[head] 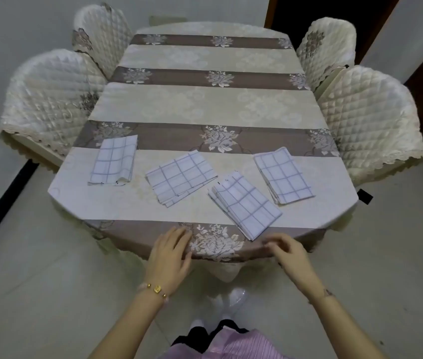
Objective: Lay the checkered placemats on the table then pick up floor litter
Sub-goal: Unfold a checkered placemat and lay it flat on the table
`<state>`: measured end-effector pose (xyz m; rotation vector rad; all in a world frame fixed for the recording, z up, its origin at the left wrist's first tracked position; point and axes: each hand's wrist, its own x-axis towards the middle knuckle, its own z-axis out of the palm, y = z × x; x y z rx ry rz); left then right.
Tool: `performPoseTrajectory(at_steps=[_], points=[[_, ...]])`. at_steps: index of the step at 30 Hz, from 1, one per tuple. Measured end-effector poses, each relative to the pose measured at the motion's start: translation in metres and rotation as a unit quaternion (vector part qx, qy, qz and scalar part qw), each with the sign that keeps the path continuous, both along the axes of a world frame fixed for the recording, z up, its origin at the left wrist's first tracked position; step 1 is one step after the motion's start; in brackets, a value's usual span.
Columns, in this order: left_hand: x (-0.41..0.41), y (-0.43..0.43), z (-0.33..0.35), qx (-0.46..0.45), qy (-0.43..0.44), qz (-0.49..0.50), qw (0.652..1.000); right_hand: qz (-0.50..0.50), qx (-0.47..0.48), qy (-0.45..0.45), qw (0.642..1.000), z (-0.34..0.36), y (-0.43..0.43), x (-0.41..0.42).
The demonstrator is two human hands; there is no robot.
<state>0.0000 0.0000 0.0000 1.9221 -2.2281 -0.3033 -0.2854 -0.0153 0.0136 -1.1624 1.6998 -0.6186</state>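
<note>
Four folded white, blue-checked cloth placemats point(182, 177) out, our hands empty.
L hand point(170, 252) flat on the striped floral tablecloth point(205, 107) edge, R hand point(289, 251) loosely curled, holding nothing; nearest mat point(246, 206) just beyond R fingertips, rest further out.

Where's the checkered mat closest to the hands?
In the head view, that folded placemat lies at the near edge of the table, right of centre, just beyond the right hand.
</note>
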Motion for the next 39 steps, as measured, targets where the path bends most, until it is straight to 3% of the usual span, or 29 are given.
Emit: performPoseTrajectory(at_steps=[2, 4, 10, 17, 24, 28, 32, 34, 36, 37, 39], points=[[-0.001, -0.007, -0.004, 0.056, -0.056, 0.003, 0.997, 0.011, -0.024, 0.042, 0.999, 0.009, -0.016, 0.003], [0.000, -0.009, -0.014, 0.053, -0.078, -0.008, 0.995, 0.043, -0.040, 0.072, 0.996, 0.023, -0.034, 0.010], [0.002, -0.004, -0.020, 0.070, -0.066, -0.001, 0.995, 0.125, -0.062, 0.202, 0.969, 0.031, -0.084, 0.024], [0.002, -0.004, -0.018, 0.099, -0.033, 0.013, 0.994, 0.110, -0.021, 0.269, 0.957, 0.020, -0.110, 0.033], [0.003, -0.006, -0.018, 0.143, -0.031, 0.015, 0.989, 0.022, 0.034, 0.172, 0.984, 0.021, -0.104, 0.031], [0.002, -0.005, -0.019, 0.125, -0.030, -0.001, 0.992, -0.026, 0.025, 0.034, 0.999, 0.032, -0.089, 0.025], [0.001, -0.011, -0.016, 0.108, -0.032, 0.003, 0.994, -0.066, 0.000, -0.041, 0.997, 0.048, -0.069, 0.022], [-0.006, -0.016, 0.002, 0.105, 0.042, 0.013, 0.994, -0.075, 0.001, -0.065, 0.995, 0.053, -0.060, 0.021], [-0.018, -0.020, 0.030, 0.123, 0.237, 0.063, 0.962, -0.091, 0.010, -0.103, 0.991, 0.055, -0.052, 0.022], [-0.026, -0.022, 0.046, 0.141, 0.340, 0.097, 0.925, -0.101, 0.011, -0.122, 0.987, 0.058, -0.048, 0.024], [-0.041, -0.027, 0.077, 0.224, 0.532, 0.140, 0.804, -0.103, 0.010, -0.151, 0.983, 0.065, -0.040, 0.028]])
